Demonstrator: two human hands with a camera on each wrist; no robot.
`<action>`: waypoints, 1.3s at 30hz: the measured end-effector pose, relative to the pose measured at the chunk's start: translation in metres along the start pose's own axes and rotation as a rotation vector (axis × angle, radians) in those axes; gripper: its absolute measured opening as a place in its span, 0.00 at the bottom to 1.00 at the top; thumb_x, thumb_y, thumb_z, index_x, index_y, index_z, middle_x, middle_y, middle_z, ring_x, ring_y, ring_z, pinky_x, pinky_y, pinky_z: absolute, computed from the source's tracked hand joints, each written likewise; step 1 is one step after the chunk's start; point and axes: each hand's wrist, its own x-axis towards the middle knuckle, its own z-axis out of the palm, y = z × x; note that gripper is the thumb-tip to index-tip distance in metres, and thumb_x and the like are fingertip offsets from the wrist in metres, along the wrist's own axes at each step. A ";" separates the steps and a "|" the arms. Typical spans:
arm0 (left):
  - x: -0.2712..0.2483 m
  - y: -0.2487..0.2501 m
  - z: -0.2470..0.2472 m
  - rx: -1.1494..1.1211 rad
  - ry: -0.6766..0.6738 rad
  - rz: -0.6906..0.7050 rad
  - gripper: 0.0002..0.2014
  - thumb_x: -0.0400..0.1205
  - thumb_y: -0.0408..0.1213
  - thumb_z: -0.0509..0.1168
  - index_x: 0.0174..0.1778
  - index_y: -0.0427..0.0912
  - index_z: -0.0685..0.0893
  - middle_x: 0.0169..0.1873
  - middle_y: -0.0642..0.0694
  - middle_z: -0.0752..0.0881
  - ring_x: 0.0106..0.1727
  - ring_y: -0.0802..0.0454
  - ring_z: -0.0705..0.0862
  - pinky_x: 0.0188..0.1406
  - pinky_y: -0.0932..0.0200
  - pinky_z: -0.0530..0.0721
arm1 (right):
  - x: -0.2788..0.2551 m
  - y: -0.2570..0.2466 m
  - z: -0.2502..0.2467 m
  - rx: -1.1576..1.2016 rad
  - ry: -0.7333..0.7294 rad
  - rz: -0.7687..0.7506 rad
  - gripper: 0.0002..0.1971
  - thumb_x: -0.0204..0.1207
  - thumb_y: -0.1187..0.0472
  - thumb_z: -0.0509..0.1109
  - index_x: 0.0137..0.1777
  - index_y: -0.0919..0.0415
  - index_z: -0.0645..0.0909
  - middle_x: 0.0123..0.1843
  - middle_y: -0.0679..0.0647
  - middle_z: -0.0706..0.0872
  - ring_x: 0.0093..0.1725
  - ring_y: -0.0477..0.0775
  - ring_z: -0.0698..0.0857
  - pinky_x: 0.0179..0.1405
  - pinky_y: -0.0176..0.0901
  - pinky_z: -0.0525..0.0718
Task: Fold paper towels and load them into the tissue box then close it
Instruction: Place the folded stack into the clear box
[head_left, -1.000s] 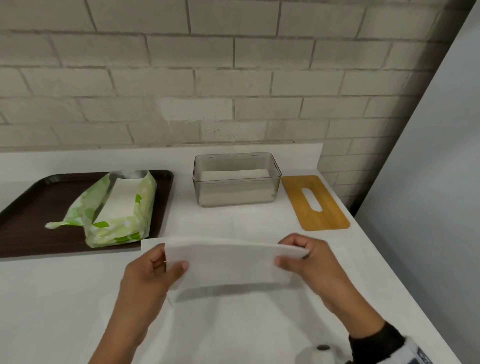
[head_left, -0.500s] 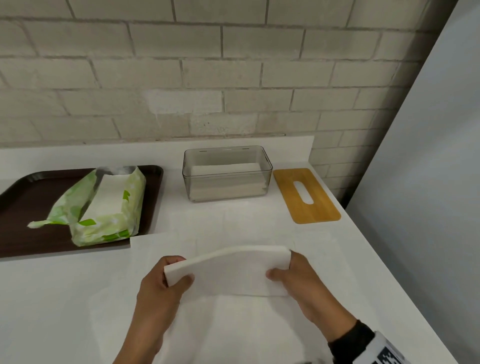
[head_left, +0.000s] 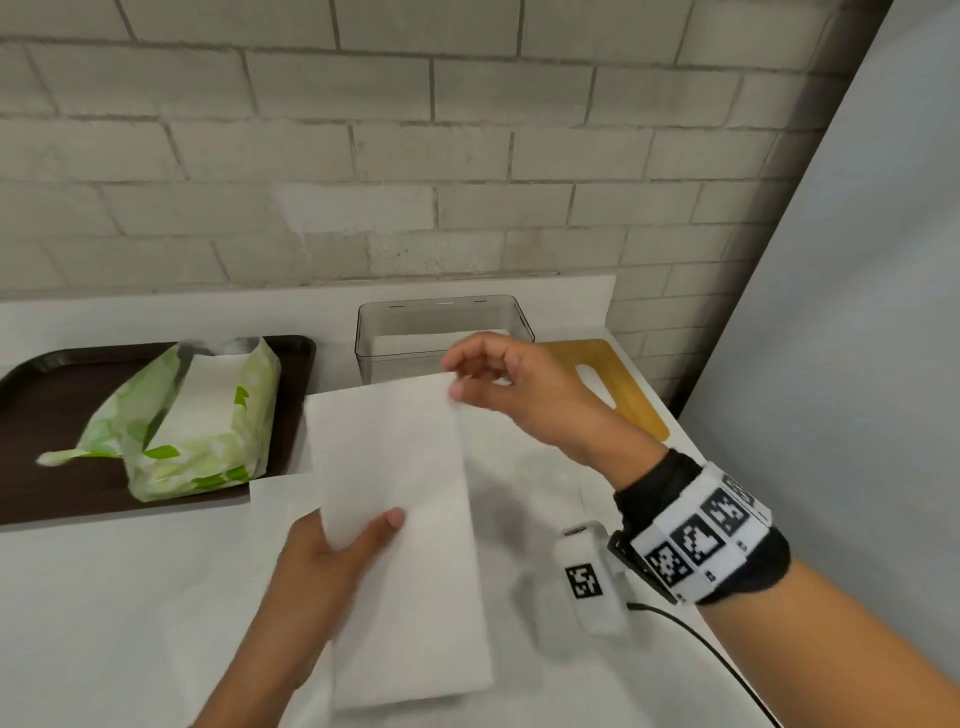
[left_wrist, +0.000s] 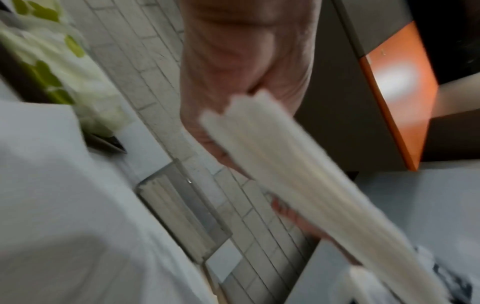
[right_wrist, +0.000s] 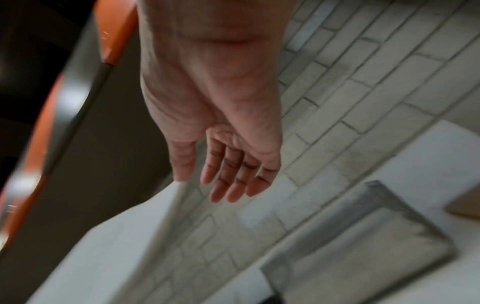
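Observation:
A folded stack of white paper towels (head_left: 400, 483) is held lengthwise above the counter, its far end pointing at the tissue box. My left hand (head_left: 363, 535) grips its near left edge, thumb on top; in the left wrist view the stack's (left_wrist: 298, 174) layered edge runs out from the left hand (left_wrist: 246, 72). My right hand (head_left: 460, 374) hovers by the stack's far right corner, fingers loosely bent. The right wrist view shows that right hand (right_wrist: 223, 170) with relaxed fingers and nothing in it. The clear tissue box (head_left: 395, 358) stands lidless behind, white towels inside. Its bamboo lid (head_left: 631, 400) lies flat to the right.
A green and white towel package (head_left: 192, 421) lies torn on a dark brown tray (head_left: 47, 441) at the left. A flat white sheet (head_left: 524, 467) lies on the counter under the stack. A brick wall runs behind; the counter ends at the right by a grey panel (head_left: 831, 364).
The stack has turned from crosswise to lengthwise. My right hand let go of its right end and moved up to the far corner. My left hand kept its hold.

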 end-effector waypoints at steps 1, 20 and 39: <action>0.001 -0.003 -0.007 -0.074 0.030 -0.040 0.06 0.75 0.37 0.72 0.46 0.44 0.87 0.38 0.51 0.93 0.43 0.49 0.91 0.41 0.53 0.83 | 0.003 0.012 -0.005 -0.049 0.048 0.062 0.08 0.75 0.65 0.73 0.44 0.50 0.81 0.42 0.44 0.83 0.42 0.42 0.80 0.39 0.24 0.76; 0.012 -0.021 -0.036 -0.299 0.088 -0.161 0.12 0.84 0.38 0.62 0.62 0.41 0.82 0.53 0.39 0.90 0.54 0.38 0.87 0.59 0.42 0.81 | -0.016 0.051 -0.020 0.262 0.008 0.230 0.10 0.68 0.64 0.78 0.35 0.51 0.79 0.35 0.52 0.76 0.36 0.49 0.76 0.34 0.37 0.74; -0.006 0.012 0.020 -0.349 -0.131 -0.289 0.29 0.75 0.58 0.59 0.68 0.44 0.79 0.59 0.41 0.87 0.62 0.40 0.84 0.70 0.40 0.76 | -0.015 0.023 0.061 -0.599 0.383 -0.003 0.17 0.83 0.45 0.53 0.54 0.56 0.76 0.28 0.41 0.69 0.36 0.54 0.76 0.34 0.44 0.70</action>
